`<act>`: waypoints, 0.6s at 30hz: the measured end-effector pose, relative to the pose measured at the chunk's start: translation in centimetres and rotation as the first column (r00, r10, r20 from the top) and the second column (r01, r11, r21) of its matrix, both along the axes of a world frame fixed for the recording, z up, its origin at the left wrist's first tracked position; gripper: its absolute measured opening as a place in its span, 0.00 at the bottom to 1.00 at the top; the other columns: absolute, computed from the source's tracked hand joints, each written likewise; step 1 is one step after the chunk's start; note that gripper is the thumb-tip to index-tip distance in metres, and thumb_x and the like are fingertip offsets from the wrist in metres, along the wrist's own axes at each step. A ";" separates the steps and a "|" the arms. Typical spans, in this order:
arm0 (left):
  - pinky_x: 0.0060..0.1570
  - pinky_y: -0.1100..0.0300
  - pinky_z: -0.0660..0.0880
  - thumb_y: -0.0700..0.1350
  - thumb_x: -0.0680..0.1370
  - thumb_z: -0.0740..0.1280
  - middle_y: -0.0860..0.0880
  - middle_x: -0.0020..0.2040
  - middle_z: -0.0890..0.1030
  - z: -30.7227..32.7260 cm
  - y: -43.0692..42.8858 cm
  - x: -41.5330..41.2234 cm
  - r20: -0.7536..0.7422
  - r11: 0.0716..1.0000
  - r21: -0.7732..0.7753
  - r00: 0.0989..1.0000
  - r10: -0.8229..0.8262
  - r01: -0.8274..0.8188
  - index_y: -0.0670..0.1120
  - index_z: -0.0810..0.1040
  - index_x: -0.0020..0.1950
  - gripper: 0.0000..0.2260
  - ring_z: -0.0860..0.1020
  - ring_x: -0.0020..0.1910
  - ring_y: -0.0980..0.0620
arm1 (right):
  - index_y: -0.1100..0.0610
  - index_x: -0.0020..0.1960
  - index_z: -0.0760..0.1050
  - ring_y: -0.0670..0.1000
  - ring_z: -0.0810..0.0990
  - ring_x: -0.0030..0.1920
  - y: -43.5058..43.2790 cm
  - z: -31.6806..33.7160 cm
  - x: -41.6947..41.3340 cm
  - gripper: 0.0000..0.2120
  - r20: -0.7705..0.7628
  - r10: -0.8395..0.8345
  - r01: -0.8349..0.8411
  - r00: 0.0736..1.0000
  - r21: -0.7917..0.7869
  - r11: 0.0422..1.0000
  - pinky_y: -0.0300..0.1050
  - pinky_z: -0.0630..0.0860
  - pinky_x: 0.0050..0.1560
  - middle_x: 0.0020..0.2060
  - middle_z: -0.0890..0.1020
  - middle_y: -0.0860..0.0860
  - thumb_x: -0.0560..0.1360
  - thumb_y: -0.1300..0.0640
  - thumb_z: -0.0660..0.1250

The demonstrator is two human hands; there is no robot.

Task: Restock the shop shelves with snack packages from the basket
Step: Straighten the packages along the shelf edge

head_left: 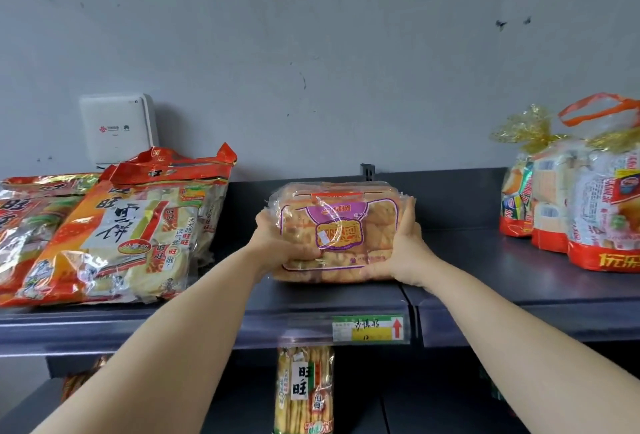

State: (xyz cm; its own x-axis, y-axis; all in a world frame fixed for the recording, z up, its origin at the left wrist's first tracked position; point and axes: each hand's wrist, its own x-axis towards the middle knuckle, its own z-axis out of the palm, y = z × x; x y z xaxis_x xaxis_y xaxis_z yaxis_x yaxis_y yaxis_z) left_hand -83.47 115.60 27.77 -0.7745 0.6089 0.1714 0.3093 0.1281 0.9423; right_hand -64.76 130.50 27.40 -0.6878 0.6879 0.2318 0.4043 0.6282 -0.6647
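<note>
"While I have both arms stretched out, you can ask what you like."

"What are you holding?"

"A clear pastry pack [341,229] with a purple label and golden-brown pieces inside. My left hand [277,243] grips its left end, thumb across the lower front. My right hand [405,243] clasps the right end, fingers running up the side."

"Where is it, exactly?"

"Over the middle of the dark top shelf [485,271], near the front edge, standing upright with its label facing me. Its bottom is down at the shelf surface. I cannot tell whether it rests there or hangs just above."

"What's beside it?"

"On the left, well apart, big orange and red rice cracker bags [114,232] lean back in an overlapping stack. On the right, also well apart, stand clear bags tied with gold ribbon [588,205], red along their bases, one with an orange handle loop."

"Anything behind?"

"A grey wall [311,52] with a few screws in it, and a white box [116,128] mounted on it behind the cracker bags."

"And below?"

"A green and yellow price tag [369,329] with a red arrow sits in the shelf's front rail, just under the pack. Beneath that, on the lower shelf, a tall cracker packet [304,388] stands upright between my forearms."
</note>
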 end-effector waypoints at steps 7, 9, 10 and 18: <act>0.62 0.49 0.75 0.47 0.58 0.85 0.50 0.62 0.77 -0.6 3.8 0.7 -0.177 0.992 0.000 0.976 0.126 -0.128 0.50 0.55 0.73 0.53 0.77 0.60 0.47 | 0.54 0.73 0.20 0.64 0.38 0.77 -0.3 -0.2 -1.7 0.73 -0.010 -0.418 0.369 0.909 0.486 0.792 0.66 0.50 0.74 0.76 0.33 0.61 0.59 0.34 0.78; 0.64 0.48 0.73 0.48 0.58 0.85 0.48 0.66 0.75 -0.4 4.3 0.4 -0.169 0.994 -0.019 0.980 0.106 -0.111 0.49 0.52 0.75 0.56 0.75 0.63 0.46 | 0.51 0.74 0.22 0.65 0.37 0.77 -0.9 -0.2 -2.2 0.67 -0.021 -0.391 0.303 0.920 0.673 0.675 0.64 0.48 0.75 0.76 0.33 0.61 0.65 0.38 0.76; 0.67 0.46 0.70 0.51 0.57 0.85 0.47 0.70 0.72 -0.1 4.5 0.3 -0.164 0.993 -0.020 0.980 0.110 -0.115 0.49 0.48 0.76 0.60 0.72 0.67 0.45 | 0.49 0.76 0.26 0.65 0.37 0.77 -1.1 -0.3 -2.5 0.61 -0.001 -0.362 0.254 0.932 0.716 0.650 0.64 0.49 0.75 0.77 0.35 0.60 0.69 0.42 0.75; 0.71 0.32 0.53 0.65 0.79 0.55 0.50 0.74 0.68 8.2 7.2 0.3 -0.756 0.931 -0.190 0.652 0.063 -0.311 0.55 0.67 0.73 0.26 0.63 0.73 0.44 | 0.39 0.78 0.37 0.62 0.33 0.77 0.2 -1.2 -2.8 0.51 0.097 -0.154 0.033 0.983 0.737 0.675 0.63 0.40 0.74 0.79 0.37 0.50 0.73 0.51 0.73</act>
State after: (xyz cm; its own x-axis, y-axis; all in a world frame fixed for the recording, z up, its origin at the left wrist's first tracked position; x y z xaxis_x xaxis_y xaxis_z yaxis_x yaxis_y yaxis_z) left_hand -83.17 122.78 35.98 -0.5753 0.5799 0.5768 0.8137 0.4769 0.3322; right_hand -67.58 130.73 26.16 -0.6952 0.4034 0.5949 0.5374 0.8414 0.0574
